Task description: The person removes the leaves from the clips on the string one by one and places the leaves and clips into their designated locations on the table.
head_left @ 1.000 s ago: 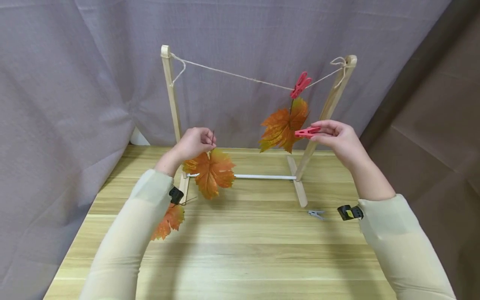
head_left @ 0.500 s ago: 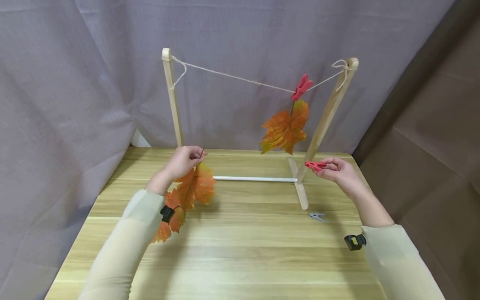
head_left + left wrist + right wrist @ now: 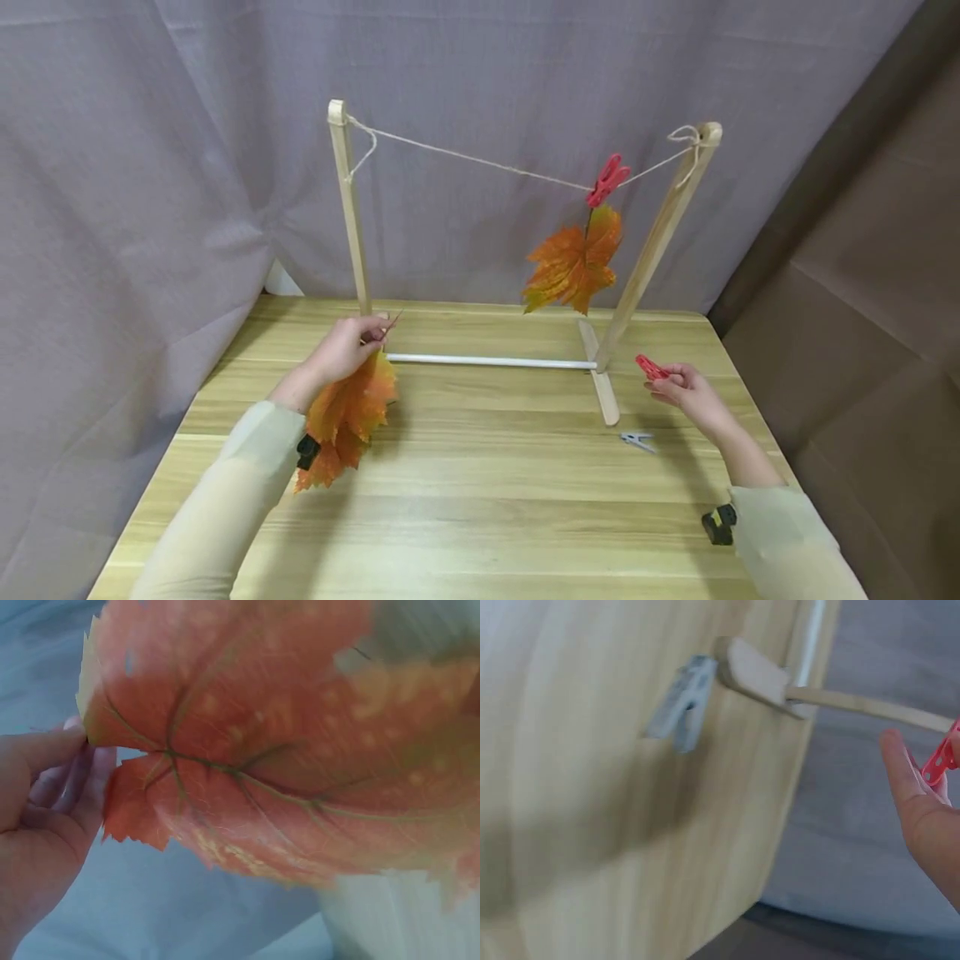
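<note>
My left hand (image 3: pixel 347 350) pinches the stem of an orange artificial maple leaf (image 3: pixel 358 398), which hangs below the fingers at the left of the rack. In the left wrist view this leaf (image 3: pixel 247 750) fills most of the picture. Partly behind it, a second orange leaf (image 3: pixel 330 467) lies on the table. My right hand (image 3: pixel 693 400) holds a red clothespin (image 3: pixel 651 367) between thumb and fingers, over the table right of the rack. A grey clothespin (image 3: pixel 637 441) lies on the table below that hand; the right wrist view shows this grey clothespin (image 3: pixel 684 705) too.
A wooden rack (image 3: pixel 652 250) with a white crossbar (image 3: pixel 491 361) stands at the back of the table (image 3: pixel 480 517). String (image 3: pixel 480 158) sags between its posts. Near the right post, another red clothespin (image 3: pixel 607 181) holds a hanging orange leaf (image 3: pixel 576 262). Grey curtain (image 3: pixel 487 58) hangs behind.
My left hand has moved down and left with its leaf, now overlapping the leaf on the table. My right hand has lowered and moved slightly right with the red clothespin, away from the hanging leaf.
</note>
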Available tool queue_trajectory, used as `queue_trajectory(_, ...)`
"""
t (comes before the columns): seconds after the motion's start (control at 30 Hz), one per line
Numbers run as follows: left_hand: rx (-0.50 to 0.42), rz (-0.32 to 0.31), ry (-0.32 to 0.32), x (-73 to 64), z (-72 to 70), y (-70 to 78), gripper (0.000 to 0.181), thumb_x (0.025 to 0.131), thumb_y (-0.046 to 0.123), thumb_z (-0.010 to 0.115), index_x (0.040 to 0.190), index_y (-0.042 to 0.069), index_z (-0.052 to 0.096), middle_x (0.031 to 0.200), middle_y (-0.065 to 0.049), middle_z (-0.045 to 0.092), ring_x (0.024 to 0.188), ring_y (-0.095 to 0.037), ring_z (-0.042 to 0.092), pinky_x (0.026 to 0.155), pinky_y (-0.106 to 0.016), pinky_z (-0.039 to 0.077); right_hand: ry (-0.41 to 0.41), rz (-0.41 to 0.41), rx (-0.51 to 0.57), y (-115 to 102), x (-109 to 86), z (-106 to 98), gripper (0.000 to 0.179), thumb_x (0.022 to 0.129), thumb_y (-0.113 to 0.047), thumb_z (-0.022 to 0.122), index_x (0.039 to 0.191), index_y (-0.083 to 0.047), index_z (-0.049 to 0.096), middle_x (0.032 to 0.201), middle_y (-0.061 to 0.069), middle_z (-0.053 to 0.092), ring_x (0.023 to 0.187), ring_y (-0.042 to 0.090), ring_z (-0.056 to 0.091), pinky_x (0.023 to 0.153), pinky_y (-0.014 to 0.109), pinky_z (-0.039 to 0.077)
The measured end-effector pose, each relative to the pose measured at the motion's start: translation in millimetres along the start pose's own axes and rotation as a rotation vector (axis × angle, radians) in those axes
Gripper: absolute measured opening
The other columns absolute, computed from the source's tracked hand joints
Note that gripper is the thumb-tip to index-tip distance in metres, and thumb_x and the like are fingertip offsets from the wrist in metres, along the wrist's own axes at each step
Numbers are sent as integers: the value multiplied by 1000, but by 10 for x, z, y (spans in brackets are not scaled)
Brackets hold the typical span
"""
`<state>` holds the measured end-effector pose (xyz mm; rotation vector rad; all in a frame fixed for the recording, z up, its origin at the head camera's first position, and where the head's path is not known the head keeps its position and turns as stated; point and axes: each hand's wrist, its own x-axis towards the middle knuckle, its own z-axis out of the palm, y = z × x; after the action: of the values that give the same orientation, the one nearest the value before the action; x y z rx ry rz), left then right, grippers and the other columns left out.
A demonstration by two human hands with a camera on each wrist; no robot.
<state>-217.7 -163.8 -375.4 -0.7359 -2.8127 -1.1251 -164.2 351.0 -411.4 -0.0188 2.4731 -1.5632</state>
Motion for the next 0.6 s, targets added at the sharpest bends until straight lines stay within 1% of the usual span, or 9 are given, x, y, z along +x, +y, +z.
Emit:
queue_trajectory(0.07,-33,-30,1,-30,6,-31,24,85,-9,58,108,-10,60,89,-21,66,82,-28,63,74,-37,52,25,7,-14,73,-13,9,46,100,-14,41,127,19,23,115,25,53,88,-12,55,82,13,49)
queue_trajectory(0.1,-54,-42,0,-43,11,-52,20,85,-9,58,105,-10,60,88,-21,66,81,-27,63,74,-35,51,40,8,-17,109,-18,11,45,100,-13,41,126,20,23,114,26,53,87,-13,54,81,12,49)
queue_trajectory(0.2,-92,-74,3,-89,31,-114,11,85,-6,60,96,-7,60,87,-19,65,81,-24,62,73,-30,50,92,19,-41,218,-40,15,44,99,-11,43,126,20,26,108,19,55,82,-14,51,78,11,49)
queue_trajectory(0.23,-104,-72,6,-103,37,-135,10,85,-7,60,94,-8,61,87,-20,65,80,-24,62,73,-29,50,108,23,-64,253,-46,13,44,99,-11,43,126,20,27,106,17,55,81,-14,50,77,11,48)
queue_trajectory(0.3,-110,-70,7,-134,50,-188,9,85,-7,60,93,-7,62,87,-20,66,80,-23,61,73,-27,50,145,39,-117,325,-55,7,44,98,-12,45,126,20,31,106,18,55,79,-13,48,73,11,47)
queue_trajectory(0.43,-112,-35,18,-194,60,-293,11,83,-10,60,93,-8,64,86,-21,67,78,-22,62,73,-27,51,222,77,-240,469,-66,-2,43,96,-13,51,125,18,40,108,29,54,74,-12,45,65,14,45)
queue_trajectory(0.5,-120,-21,24,-228,62,-355,14,82,-11,59,94,-8,66,86,-22,67,78,-21,62,74,-28,52,254,99,-265,541,-70,1,42,93,-11,55,123,17,44,107,31,56,71,-11,46,63,16,45)
queue_trajectory(0.6,-136,8,30,-288,52,-433,14,81,-9,60,93,-6,67,84,-19,68,75,-16,62,71,-30,53,280,136,-274,644,-83,13,42,90,-9,60,120,17,48,104,30,59,70,-7,49,62,18,46)
